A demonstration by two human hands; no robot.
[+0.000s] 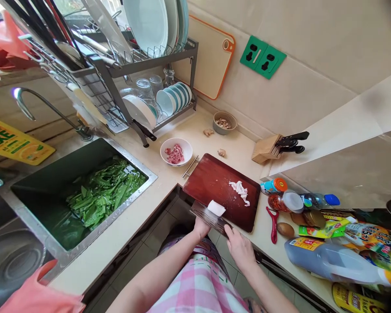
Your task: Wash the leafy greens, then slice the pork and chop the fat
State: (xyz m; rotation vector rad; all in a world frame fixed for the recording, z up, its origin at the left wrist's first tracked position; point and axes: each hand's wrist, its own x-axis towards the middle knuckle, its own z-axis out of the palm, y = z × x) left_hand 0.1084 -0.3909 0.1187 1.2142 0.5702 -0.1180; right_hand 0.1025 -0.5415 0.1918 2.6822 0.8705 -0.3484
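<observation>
My right hand is wrapped round the handle of a cleaver, whose dark, broad blade lies across the near edge of the reddish-brown cutting board. My left hand is close against the blade's near side; its fingers are hidden by the blade. Just beyond the blade, a smooth white block of food sits on the board. Thin, crumpled white strips lie farther right on it, with small white bits scattered about.
A bowl of sliced raw meat stands behind the board, near ginger pieces and a small basket. Leafy greens soak in the left sink. A knife block, red peeler, jars and bottles stand right.
</observation>
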